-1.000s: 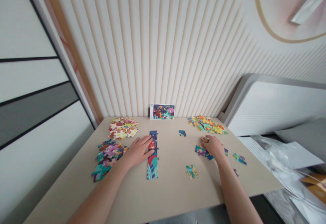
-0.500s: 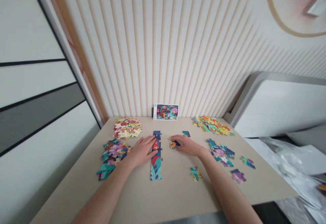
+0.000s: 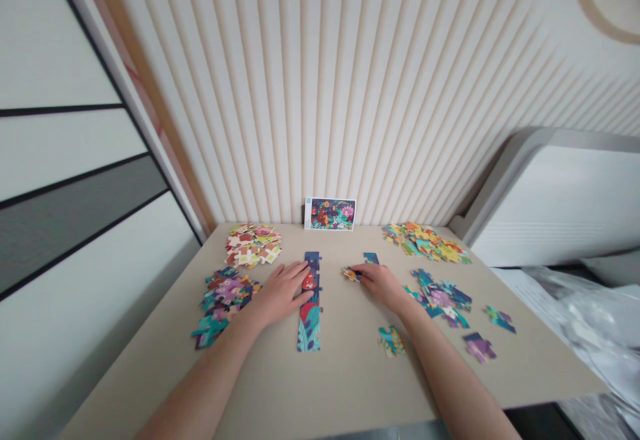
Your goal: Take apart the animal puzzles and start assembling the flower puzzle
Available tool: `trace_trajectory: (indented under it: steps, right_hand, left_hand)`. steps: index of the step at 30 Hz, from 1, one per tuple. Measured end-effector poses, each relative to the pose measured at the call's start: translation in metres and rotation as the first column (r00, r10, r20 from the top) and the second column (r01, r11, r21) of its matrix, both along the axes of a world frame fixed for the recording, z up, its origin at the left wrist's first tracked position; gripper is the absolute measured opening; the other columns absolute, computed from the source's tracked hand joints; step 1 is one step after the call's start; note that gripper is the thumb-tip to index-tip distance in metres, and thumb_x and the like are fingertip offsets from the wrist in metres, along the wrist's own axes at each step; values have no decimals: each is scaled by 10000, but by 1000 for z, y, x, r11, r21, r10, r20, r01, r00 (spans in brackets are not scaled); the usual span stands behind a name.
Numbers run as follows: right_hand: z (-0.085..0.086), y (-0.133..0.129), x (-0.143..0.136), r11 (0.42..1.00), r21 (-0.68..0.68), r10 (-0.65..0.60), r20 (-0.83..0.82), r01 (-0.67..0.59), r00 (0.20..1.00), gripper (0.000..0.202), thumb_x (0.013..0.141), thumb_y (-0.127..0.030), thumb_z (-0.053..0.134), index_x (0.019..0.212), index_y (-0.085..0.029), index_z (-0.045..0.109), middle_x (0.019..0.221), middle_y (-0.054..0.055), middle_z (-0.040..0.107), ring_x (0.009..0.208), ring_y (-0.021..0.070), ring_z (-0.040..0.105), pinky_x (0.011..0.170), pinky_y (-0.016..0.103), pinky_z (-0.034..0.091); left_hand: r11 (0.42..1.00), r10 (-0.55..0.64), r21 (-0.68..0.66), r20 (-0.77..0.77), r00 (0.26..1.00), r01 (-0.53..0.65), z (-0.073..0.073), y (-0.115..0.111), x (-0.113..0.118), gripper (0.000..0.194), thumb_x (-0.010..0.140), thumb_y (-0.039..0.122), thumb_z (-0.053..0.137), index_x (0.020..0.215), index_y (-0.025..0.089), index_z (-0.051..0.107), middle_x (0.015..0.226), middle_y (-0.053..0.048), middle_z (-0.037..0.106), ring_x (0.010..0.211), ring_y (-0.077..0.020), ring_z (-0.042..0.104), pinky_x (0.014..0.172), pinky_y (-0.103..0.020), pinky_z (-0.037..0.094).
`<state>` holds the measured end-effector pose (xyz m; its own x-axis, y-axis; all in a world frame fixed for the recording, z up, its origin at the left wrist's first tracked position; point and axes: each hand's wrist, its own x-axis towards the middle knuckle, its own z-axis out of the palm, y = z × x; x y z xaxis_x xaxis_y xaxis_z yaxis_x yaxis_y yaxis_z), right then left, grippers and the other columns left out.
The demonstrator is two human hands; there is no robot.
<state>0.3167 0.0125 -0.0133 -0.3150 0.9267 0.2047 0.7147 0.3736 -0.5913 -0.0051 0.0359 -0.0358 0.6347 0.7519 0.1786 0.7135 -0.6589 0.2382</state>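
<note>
A tall strip of joined puzzle pieces (image 3: 310,327), dark blue at the top, red in the middle and teal below, lies on the table. My left hand (image 3: 285,292) rests flat with its fingertips on the strip's left side, fingers stretched out. To the right of the strip, my right hand (image 3: 384,287) pinches a dark blue and orange puzzle piece (image 3: 351,274) by its right side; the piece looks tilted. Just behind that hand is a dark blue puzzle piece (image 3: 371,257), partly covered. A teal and yellow puzzle piece (image 3: 391,341) lies nearer to me.
Piles of puzzle pieces lie at the back left (image 3: 254,245), left (image 3: 227,300) and back right (image 3: 425,241). A looser group (image 3: 443,297) and two single pieces are at the right. A picture card (image 3: 331,214) stands against the ribbed wall (image 3: 320,93).
My right hand has shifted slightly and now grips the orange and blue piece by its right side, tipping it. My left hand stays on the strip. The camera view has turned a little.
</note>
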Motion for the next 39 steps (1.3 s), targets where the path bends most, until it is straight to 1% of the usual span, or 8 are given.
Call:
trace_trajectory:
  steps: [4, 9, 23, 25, 27, 31, 34, 39]
  right_hand:
    - [2, -3, -3, 999, 30, -15, 15, 14, 1000, 315, 856, -172, 656, 1156, -236, 727, 1108, 59, 745, 1040, 222, 675, 961, 358, 500]
    - [2, -4, -4, 998, 62, 24, 17, -25, 1000, 249, 872, -121, 612, 1037, -233, 761, 1032, 56, 749, 978, 193, 683, 929, 322, 509]
    - [20, -15, 17, 986, -63, 157, 68, -153, 985, 320, 912, -114, 507, 989, -258, 783, 1062, 12, 763, 1013, 191, 694, 922, 254, 484]
    - [22, -15, 22, 999, -32, 45, 147, -41, 988, 298, 924, -147, 514, 1028, -251, 773, 1093, 32, 756, 1042, 207, 684, 949, 274, 475]
    - [25, -16, 33, 985, 41, -175, 250, 170, 952, 275, 926, -192, 541, 1093, -239, 755, 1129, 68, 741, 1076, 236, 667, 975, 311, 463]
    - [25, -18, 68, 779, 155, -609, 413, 607, 677, 344, 893, -299, 619, 1213, -206, 700, 1221, 155, 681, 1168, 326, 601, 996, 430, 438]
    - [19, -22, 91, 646, 77, -686, 494, 759, 534, 476, 843, -406, 675, 1273, -202, 657, 1267, 194, 637, 1187, 378, 579, 952, 496, 449]
    - [12, -22, 102, 612, 0, -677, 517, 790, 524, 463, 853, -399, 653, 1276, -210, 642, 1251, 184, 644, 1195, 363, 581, 952, 495, 444]
  left_hand:
    - [1000, -6, 2, 4, 1000, 6, -2, 1, -1, 612, 984, 573, 407, 1503, 249, 414, 1585, -78, 375, 1467, -264, 330, 1207, -488, 245]
    - [1000, -9, 11, 15, 1000, 8, -6, 4, -2, 615, 984, 569, 414, 1504, 241, 416, 1577, -88, 388, 1456, -268, 348, 1209, -484, 245]
    - [999, -12, 52, 9, 1000, 11, -15, 9, -3, 621, 984, 567, 421, 1511, 241, 405, 1558, -86, 420, 1441, -269, 375, 1203, -486, 266]
    - [998, -16, 56, 3, 1000, 16, -16, 10, -4, 622, 987, 569, 412, 1512, 237, 403, 1560, -88, 417, 1441, -268, 374, 1203, -481, 267]
    - [998, -17, 54, -5, 1000, 17, -16, 10, -4, 625, 989, 576, 402, 1513, 235, 400, 1565, -88, 408, 1441, -269, 374, 1201, -486, 271]
    - [999, -16, 50, -12, 1000, 17, -15, 9, -4, 638, 986, 588, 401, 1516, 233, 393, 1565, -83, 408, 1441, -271, 373, 1202, -493, 270]
    - [998, -21, 53, -8, 1000, 21, -14, 9, -4, 628, 987, 579, 409, 1516, 243, 394, 1564, -80, 410, 1440, -274, 375, 1202, -501, 268]
    - [998, -25, 52, -11, 1000, 25, -15, 10, -4, 628, 987, 579, 409, 1513, 235, 402, 1563, -91, 409, 1436, -275, 379, 1196, -500, 281]
